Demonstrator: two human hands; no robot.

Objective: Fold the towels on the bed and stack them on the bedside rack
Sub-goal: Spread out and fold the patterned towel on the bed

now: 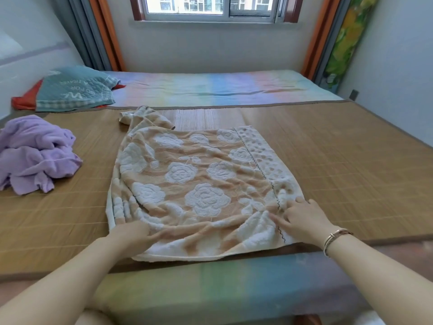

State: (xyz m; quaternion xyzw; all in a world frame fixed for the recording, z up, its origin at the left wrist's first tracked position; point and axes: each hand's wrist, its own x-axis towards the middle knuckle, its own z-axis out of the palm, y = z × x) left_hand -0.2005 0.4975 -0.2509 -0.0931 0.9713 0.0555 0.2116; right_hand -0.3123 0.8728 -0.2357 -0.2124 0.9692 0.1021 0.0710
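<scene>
A peach towel with white rose patterns (199, 179) lies spread over the bamboo mat (339, 160) on the bed, wrinkled, its far left corner bunched up. My left hand (136, 233) rests flat on the towel's near left part, fingers pointing right. My right hand (302, 219) presses on the near right corner beside the dotted border, fingers spread. Neither hand grips the cloth. A crumpled purple towel (37, 153) sits at the left of the mat. The bedside rack is out of view.
A teal pillow with white lettering (75, 90) lies on a red cloth at the far left. A pastel striped sheet (222, 87) covers the bed beyond the mat. Window and curtains stand behind; walls close in on both sides.
</scene>
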